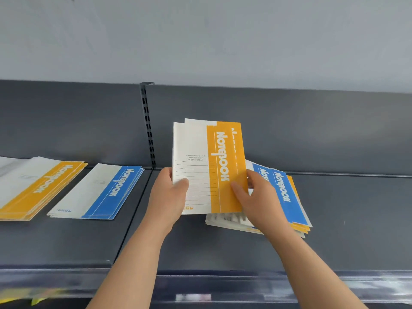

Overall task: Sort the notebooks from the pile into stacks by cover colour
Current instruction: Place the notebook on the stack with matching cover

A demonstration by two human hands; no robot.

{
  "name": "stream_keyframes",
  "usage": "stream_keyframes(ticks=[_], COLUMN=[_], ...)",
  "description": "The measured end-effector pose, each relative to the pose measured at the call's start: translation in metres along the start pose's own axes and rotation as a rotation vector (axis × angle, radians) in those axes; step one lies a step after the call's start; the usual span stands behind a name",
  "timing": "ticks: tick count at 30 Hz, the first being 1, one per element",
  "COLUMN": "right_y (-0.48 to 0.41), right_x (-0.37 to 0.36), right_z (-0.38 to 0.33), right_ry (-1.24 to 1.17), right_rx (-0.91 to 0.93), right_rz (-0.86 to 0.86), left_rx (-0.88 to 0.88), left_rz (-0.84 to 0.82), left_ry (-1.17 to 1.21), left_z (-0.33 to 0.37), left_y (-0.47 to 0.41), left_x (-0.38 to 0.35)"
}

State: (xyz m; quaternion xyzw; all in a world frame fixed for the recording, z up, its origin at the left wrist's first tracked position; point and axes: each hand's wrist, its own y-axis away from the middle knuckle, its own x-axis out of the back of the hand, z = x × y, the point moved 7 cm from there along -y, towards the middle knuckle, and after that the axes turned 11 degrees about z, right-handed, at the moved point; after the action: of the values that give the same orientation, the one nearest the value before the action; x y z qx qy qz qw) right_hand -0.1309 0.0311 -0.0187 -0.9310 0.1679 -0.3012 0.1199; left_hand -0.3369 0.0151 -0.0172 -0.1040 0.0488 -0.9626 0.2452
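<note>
Two orange-and-white notebooks (pixel 209 166), "Notebook" in white on orange band, held upright, one behind other, slightly offset; left hand (pixel 169 197) grips white edge, right hand (pixel 256 197) grips orange edge. Mixed pile (pixel 287 197) flat just right, fanned, blue covers on top. Far left, orange stack (pixel 38 188); beside it, blue stack (pixel 100 192).

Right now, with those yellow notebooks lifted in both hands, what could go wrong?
The left hand and right hand hold two yellow notebooks slightly offset; the rear one might slip out. The yellow stack lies beyond the blue stack, so the carry could brush it askew. The unsorted pile is already fanned and could slide.
</note>
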Motion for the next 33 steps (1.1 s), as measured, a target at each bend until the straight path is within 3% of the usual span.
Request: stream_keyframes(ticks=[5, 14, 20, 26, 33], right_y=[0.016, 0.05, 0.078, 0.098, 0.11], right_x=[-0.042, -0.156, -0.238, -0.305, -0.35], right_z=[-0.047, -0.121, -0.159, -0.197, -0.226], right_ry=[-0.125, -0.186, -0.16, -0.043, 0.127], right_rx=[0.049, 0.062, 0.02, 0.005, 0.06], right_rz=[-0.011, -0.143, -0.224, -0.254, -0.298], left_rx=[-0.08, -0.074, -0.051, -0.094, -0.127], left_rz=[0.11, 0.136, 0.135, 0.269, 0.29], left_ry=[-0.149, -0.249, -0.356, -0.528, -0.712], left_z=[-0.015, -0.041, -0.06, -0.083, -0.103], left_y=[-0.018, -0.062, -0.095, -0.133, -0.162], left_x=[0.063, 0.18, 0.257, 0.327, 0.365])
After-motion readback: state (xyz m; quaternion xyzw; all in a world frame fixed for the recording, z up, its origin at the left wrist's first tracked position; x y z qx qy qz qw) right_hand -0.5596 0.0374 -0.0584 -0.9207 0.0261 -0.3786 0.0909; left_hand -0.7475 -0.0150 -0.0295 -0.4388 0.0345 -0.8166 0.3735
